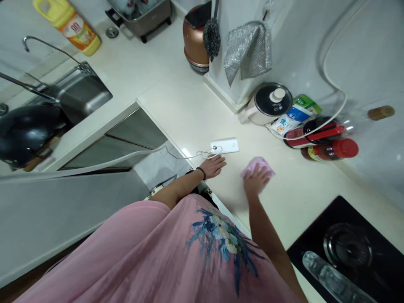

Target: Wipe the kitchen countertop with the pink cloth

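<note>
My left hand (213,167), a dark beaded bracelet at its wrist, lies flat on the pale countertop (189,101) near the front edge. Its fingers are stretched out and hold nothing. Just beyond them is a white power bank (229,145) with a thin white cable. Farther right, my right hand (256,182) presses a folded pink cloth (267,167) against the counter, fingers over the cloth. The hand is slightly blurred, and its palm side is hidden.
Along the wall stand a lidded pot (261,109), a white and blue packet (292,119) and red-capped bottles (334,149). A black gas hob (356,252) is at lower right. The sink (83,97), a wok (28,130) and a yellow detergent bottle (71,25) are left.
</note>
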A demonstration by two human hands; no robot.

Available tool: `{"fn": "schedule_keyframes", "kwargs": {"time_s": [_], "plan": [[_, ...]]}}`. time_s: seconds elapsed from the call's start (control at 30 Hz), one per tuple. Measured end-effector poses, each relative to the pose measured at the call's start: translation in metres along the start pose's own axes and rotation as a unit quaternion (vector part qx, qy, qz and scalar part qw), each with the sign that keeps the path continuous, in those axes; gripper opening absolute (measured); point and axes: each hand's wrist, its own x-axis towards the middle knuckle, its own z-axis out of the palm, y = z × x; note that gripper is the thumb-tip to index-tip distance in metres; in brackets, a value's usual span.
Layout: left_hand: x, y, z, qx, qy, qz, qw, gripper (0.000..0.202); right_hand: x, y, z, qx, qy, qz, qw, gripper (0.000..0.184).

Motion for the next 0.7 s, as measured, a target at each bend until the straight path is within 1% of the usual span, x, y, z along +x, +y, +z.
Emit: {"fn": "schedule_keyframes", "kwargs": {"time_s": [0.07,0.1,0.13,0.17,0.2,0.23,0.27,0.3,0.33,0.4,0.43,0.5,0.53,0.57,0.6,0.63,0.67,0.7], "plan": [[0.000,-0.001,0.001,0.001,0.006,0.000,1.000,0.048,-0.024,-0.034,0.004,0.008,-0.017,-0.092,0.996,0.067],[0.000,-0.001,0.001,0.000,0.009,0.001,1.000,0.048,-0.037,-0.043,0.006,0.014,-0.023,-0.132,0.991,0.066],[0.000,-0.001,0.001,-0.001,0.012,0.003,1.000,0.048,-0.051,-0.046,0.007,0.019,-0.031,-0.169,0.985,0.065],[0.001,-0.002,0.001,-0.002,0.014,0.006,1.000,0.048,-0.064,-0.042,0.008,0.023,-0.038,-0.198,0.979,0.064],[0.001,-0.002,0.002,-0.004,0.015,0.009,1.000,0.048,-0.075,-0.031,0.008,0.025,-0.044,-0.215,0.975,0.062],[0.001,-0.003,0.002,-0.005,0.016,0.012,1.000,0.049,-0.084,-0.014,0.007,0.024,-0.047,-0.217,0.975,0.061],[0.001,-0.003,0.002,-0.006,0.016,0.014,1.000,0.049,-0.091,0.007,0.006,0.020,-0.046,-0.204,0.978,0.061],[0.001,-0.003,0.002,-0.006,0.016,0.015,1.000,0.049,-0.096,0.032,0.003,0.014,-0.039,-0.176,0.984,0.062],[0.001,-0.003,0.002,-0.006,0.016,0.015,1.000,0.049,-0.099,0.058,0.000,0.006,-0.025,-0.133,0.991,0.063],[0.001,-0.003,0.002,-0.006,0.019,0.014,1.000,0.049,-0.098,0.112,-0.007,-0.008,0.011,-0.028,1.000,0.067],[0.001,-0.003,0.001,-0.006,0.020,0.013,1.000,0.048,-0.095,0.135,-0.010,-0.013,0.029,0.027,0.999,0.069],[0.001,-0.002,0.001,-0.006,0.022,0.011,1.000,0.046,-0.085,0.170,-0.015,-0.018,0.051,0.131,0.990,0.072],[0.001,-0.002,0.001,-0.006,0.022,0.010,1.000,0.046,-0.077,0.179,-0.016,-0.019,0.054,0.176,0.983,0.073],[0.001,-0.002,0.001,-0.005,0.023,0.010,1.000,0.046,-0.068,0.183,-0.016,-0.019,0.054,0.216,0.975,0.075],[0.001,-0.002,0.001,-0.005,0.023,0.011,1.000,0.046,-0.058,0.181,-0.016,-0.020,0.052,0.248,0.967,0.076],[0.001,-0.002,0.001,-0.005,0.023,0.012,1.000,0.046,-0.047,0.173,-0.014,-0.021,0.051,0.266,0.962,0.077],[0.001,-0.002,0.001,-0.005,0.023,0.014,1.000,0.046,-0.038,0.159,-0.012,-0.023,0.051,0.267,0.962,0.077],[0.001,-0.002,0.001,-0.005,0.023,0.015,1.000,0.046,-0.029,0.141,-0.010,-0.024,0.051,0.249,0.967,0.077]]}}
